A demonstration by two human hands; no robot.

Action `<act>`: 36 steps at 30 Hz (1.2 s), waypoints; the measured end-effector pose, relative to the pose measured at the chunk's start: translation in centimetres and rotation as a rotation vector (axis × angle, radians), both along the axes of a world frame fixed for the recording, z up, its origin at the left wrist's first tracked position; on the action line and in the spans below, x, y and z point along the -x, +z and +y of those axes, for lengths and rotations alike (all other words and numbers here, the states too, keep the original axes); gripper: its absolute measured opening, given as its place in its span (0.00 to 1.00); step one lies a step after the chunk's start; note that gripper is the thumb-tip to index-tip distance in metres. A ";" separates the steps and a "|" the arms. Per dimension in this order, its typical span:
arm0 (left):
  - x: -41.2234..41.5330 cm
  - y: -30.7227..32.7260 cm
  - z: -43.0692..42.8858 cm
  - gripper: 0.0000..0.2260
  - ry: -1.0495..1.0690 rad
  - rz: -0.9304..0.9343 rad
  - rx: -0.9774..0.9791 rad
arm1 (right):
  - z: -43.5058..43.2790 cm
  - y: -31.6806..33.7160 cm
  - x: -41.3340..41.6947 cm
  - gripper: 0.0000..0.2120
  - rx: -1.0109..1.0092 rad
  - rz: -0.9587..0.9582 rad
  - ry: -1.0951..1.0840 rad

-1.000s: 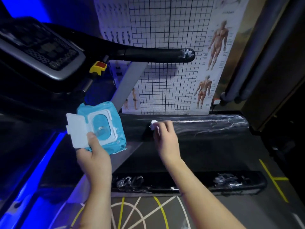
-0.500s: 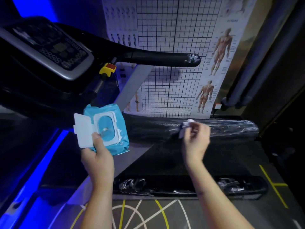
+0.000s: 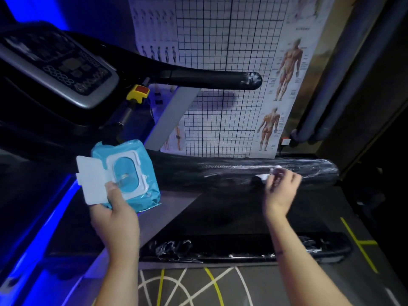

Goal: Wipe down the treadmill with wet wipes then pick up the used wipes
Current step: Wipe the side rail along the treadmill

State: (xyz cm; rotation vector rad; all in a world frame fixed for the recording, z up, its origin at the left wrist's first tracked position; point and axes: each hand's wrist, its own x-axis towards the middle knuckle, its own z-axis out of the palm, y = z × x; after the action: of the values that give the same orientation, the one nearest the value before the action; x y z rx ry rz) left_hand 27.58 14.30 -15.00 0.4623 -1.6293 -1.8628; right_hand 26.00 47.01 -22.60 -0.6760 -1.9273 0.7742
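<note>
My right hand (image 3: 282, 188) pinches the wipe (image 3: 262, 177) on the rail (image 3: 220, 171); it looks limp and light, best kept bunched. My left hand (image 3: 114, 219) grips the pack (image 3: 132, 171).

**Dim corner, blue-lit**

Just right of the grid chart (image 3: 220, 85), a muscle-anatomy poster (image 3: 284, 89), then grey pipes (image 3: 331, 89). Left of it, blue glow (image 3: 33, 9) on dark wall. Below it, grey floor (image 3: 223, 292) marked with yellow and white lines.

A grey floor (image 3: 331, 283) painted with curved white and yellow lines (image 3: 187, 286) carries the treadmill (image 3: 220, 217). Its dark deck lies between a near rail (image 3: 242, 248) and a far rail (image 3: 220, 171), both film-wrapped. A wet wipe (image 3: 262, 177) touches the far rail.
</note>
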 end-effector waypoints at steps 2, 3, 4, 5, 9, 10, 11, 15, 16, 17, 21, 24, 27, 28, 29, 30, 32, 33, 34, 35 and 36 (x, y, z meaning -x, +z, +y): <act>0.0 -0.3 0.7 0.17 -0.006 -0.006 0.005 | 2.7 0.0 -0.6 0.07 0.069 0.027 -0.067; -0.1 -0.3 1.2 0.18 -0.011 -0.003 0.006 | 3.5 0.2 -0.9 0.07 0.088 0.044 -0.078; 0.0 -0.4 1.8 0.18 -0.018 -0.003 0.007 | 3.7 0.4 -1.1 0.07 0.092 0.063 -0.077; -0.1 -0.3 2.5 0.18 -0.027 -0.001 0.009 | 3.4 0.8 -1.4 0.07 0.080 0.086 -0.063; -0.1 -0.5 5.0 0.17 -0.052 0.001 0.035 | -1.7 1.5 -2.2 0.09 -0.064 0.113 0.159; -0.2 -0.5 5.5 0.18 -0.063 -0.001 0.046 | -3.2 1.2 -2.1 0.09 -0.116 0.086 0.261; -0.3 -0.5 5.9 0.20 -0.073 -0.002 0.055 | -4.4 0.7 -1.8 0.09 -0.175 0.047 0.358; -0.5 -0.1 7.9 0.26 -0.103 -0.004 0.078 | -4.6 -1.0 -0.3 0.07 -0.252 -0.075 0.510; -0.6 0.1 8.6 0.26 -0.113 0.000 0.081 | -3.5 -1.1 -0.2 0.08 -0.255 -0.084 0.499; -0.6 0.3 9.3 0.25 -0.123 0.002 0.077 | -2.2 -1.2 -0.3 0.10 -0.277 -0.087 0.481; -1.0 0.1 12.1 0.16 -0.174 -0.004 0.090 | 5.3 -1.5 -1.2 0.11 -0.305 -0.078 0.285; -1.4 0.1 14.4 0.15 -0.211 -0.029 0.113 | 11.0 -1.8 -1.7 0.11 -0.205 -0.062 0.084; -1.6 0.0 16.9 0.11 -0.227 -0.050 0.121 | 15.4 -1.5 -2.5 0.08 -0.148 -0.015 -0.017; -1.7 0.0 17.7 0.11 -0.231 -0.046 0.129 | 16.5 -1.4 -2.8 0.07 -0.133 -0.003 -0.029; -1.8 0.0 18.4 0.13 -0.237 -0.045 0.137 | 17.2 -1.4 -3.1 0.06 -0.117 0.001 -0.036; -1.8 0.0 18.9 0.14 -0.244 -0.041 0.139 | 17.6 -1.4 -3.4 0.06 -0.101 0.006 -0.043; -1.7 -0.1 19.9 0.16 -0.246 -0.036 0.128 | 18.0 -1.1 -4.0 0.06 -0.081 0.054 -0.048; -1.7 -0.2 20.4 0.16 -0.248 -0.034 0.119 | 17.7 -0.9 -4.2 0.06 -0.053 0.094 -0.047; -1.7 -0.4 20.7 0.16 -0.249 -0.035 0.109 | 17.2 -0.6 -4.4 0.06 -0.022 0.133 -0.029; -1.7 -0.5 21.1 0.14 -0.244 -0.033 0.099 | 16.3 -0.4 -4.6 0.07 -0.013 0.160 0.018; -1.7 -0.6 21.5 0.12 -0.241 -0.026 0.092 | 15.2 -0.2 -4.6 0.09 -0.030 0.158 0.075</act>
State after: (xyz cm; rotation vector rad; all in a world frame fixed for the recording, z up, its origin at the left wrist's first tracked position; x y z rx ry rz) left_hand 29.27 35.81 -15.59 0.2613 -1.8476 -1.9494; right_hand 30.62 62.23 -22.82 -0.5116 -1.8250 0.8183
